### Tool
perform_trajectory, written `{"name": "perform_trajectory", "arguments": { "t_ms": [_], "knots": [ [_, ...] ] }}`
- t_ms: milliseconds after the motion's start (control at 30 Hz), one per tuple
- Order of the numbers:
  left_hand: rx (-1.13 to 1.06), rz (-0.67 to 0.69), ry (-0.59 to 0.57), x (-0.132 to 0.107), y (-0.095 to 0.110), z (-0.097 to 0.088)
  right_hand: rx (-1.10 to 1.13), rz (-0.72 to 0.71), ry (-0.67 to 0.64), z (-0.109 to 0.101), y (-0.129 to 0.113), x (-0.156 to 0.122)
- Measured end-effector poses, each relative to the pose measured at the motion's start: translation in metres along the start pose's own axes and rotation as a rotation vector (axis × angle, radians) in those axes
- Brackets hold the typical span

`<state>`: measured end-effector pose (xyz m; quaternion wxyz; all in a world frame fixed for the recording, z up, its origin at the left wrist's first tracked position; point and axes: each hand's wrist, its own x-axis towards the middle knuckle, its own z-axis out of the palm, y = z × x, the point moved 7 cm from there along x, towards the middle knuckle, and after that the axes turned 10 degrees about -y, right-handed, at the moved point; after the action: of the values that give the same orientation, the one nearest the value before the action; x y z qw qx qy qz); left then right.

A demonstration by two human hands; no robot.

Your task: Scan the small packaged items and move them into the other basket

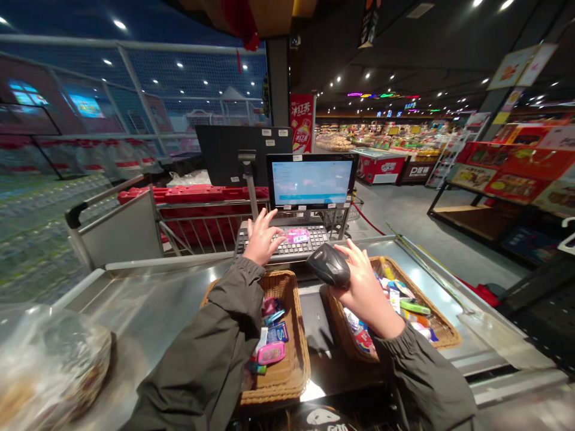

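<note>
My right hand (366,287) is closed round a black handheld barcode scanner (329,265), its head pointing left toward the keyboard. Most of the scanner's grip is hidden by my palm and fingers. Over the left part of the keyboard (276,247), my left hand (262,238) has its fingers spread. A small pink package (297,236) lies on the keys, just right of my left fingertips; I cannot tell whether they touch it. Below my left forearm, a wicker basket (302,353) holds several small packets, among them a pink item (271,353). Another wicker basket (449,335) with several colourful packages sits under my right wrist.
A lit monitor (312,182) stands behind the keyboard, with a second dark screen (233,155) at its left. On the metal counter (157,311), a clear plastic bag (54,365) lies at the near left. Metal carts with red crates (202,194) stand beyond.
</note>
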<state>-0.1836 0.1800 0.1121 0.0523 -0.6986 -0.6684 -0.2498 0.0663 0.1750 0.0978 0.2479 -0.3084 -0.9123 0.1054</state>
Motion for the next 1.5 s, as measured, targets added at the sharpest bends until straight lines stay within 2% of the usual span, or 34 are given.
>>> {"name": "perform_trajectory", "arguments": {
  "t_ms": [500,800,1067,1500],
  "knots": [
    [-0.016,0.021,0.01,-0.018,-0.01,-0.007,0.007,0.006,0.001,0.004,-0.021,-0.007],
    [-0.002,-0.012,-0.017,-0.037,-0.027,-0.009,-0.003,-0.014,-0.012,0.015,-0.034,-0.006],
    [0.028,-0.066,-0.054,-0.064,-0.051,-0.008,0.021,-0.032,-0.025,0.032,-0.047,0.001],
    [0.066,-0.126,-0.183,-0.123,-0.086,0.009,0.019,-0.072,-0.081,0.067,-0.067,0.01]
  ]
}}
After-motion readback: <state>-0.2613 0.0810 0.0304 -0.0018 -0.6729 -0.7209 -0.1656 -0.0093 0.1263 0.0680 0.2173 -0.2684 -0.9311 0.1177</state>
